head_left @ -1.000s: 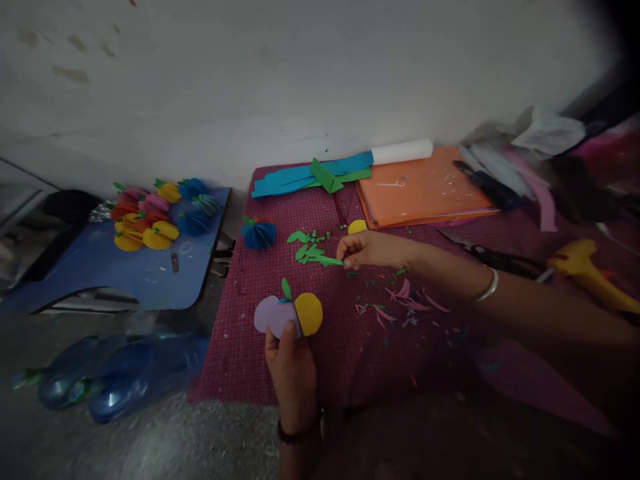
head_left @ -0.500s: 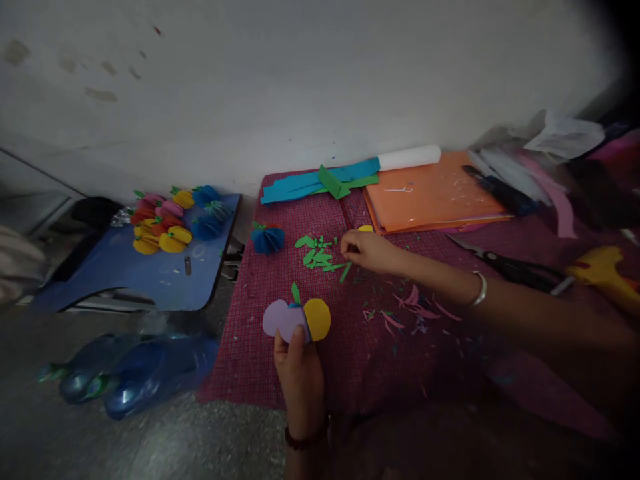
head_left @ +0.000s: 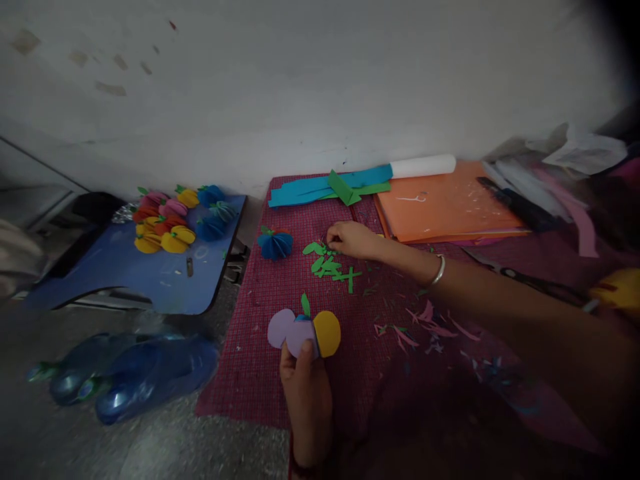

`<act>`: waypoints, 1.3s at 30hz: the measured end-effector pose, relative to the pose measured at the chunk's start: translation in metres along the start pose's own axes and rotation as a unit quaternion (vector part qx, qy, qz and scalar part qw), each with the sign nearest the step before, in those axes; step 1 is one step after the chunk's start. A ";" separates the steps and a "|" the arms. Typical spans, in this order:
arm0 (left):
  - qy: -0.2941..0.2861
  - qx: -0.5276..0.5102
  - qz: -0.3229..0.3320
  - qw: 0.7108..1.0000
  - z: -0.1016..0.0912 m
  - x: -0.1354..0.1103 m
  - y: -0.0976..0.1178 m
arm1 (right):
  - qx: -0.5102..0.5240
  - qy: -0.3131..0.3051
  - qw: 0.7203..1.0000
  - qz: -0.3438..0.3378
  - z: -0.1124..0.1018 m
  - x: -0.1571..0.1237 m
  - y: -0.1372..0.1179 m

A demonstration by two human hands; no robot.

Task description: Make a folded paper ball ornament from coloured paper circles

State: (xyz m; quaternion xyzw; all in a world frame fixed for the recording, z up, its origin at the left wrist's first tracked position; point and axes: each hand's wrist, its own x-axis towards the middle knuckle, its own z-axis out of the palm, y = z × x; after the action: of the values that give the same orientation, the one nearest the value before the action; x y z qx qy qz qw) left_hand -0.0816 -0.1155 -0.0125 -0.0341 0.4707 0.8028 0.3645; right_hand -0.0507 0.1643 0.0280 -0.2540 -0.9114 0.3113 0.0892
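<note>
My left hand (head_left: 306, 390) is closed on a paper piece (head_left: 304, 331) made of purple and yellow discs with a small green leaf on top, held just above the red checked mat (head_left: 260, 373). My right hand (head_left: 350, 239) reaches across the mat to a pile of green paper leaves (head_left: 324, 261). Its fingertips are pinched together at the pile's far edge. What they pinch is too small to make out. A silver bangle sits on the right wrist.
A blue paper ball (head_left: 274, 244) lies left of the leaves. Blue and green strips (head_left: 330, 185), a white roll (head_left: 423, 165) and orange sheets (head_left: 445, 208) lie by the wall. Scissors (head_left: 525, 279) rest at right. A blue board (head_left: 125, 267) carries several paper balls. Plastic bottles (head_left: 125, 377) lie on the floor.
My right hand let a green strip drop by the pile and moved left to the pile's far edge. The left hand has kept hold of the disc piece.
</note>
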 end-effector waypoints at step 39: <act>-0.309 0.274 -0.087 0.906 0.140 -0.005 -0.047 | -0.021 0.187 0.981 0.048 -0.037 -0.265 0.068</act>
State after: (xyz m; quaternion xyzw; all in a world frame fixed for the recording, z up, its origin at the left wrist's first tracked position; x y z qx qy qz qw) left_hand -0.0086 0.0049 0.0331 0.2763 0.5311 0.5771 0.5555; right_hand 0.2160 0.0925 0.0144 -0.3534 -0.8715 0.2428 0.2379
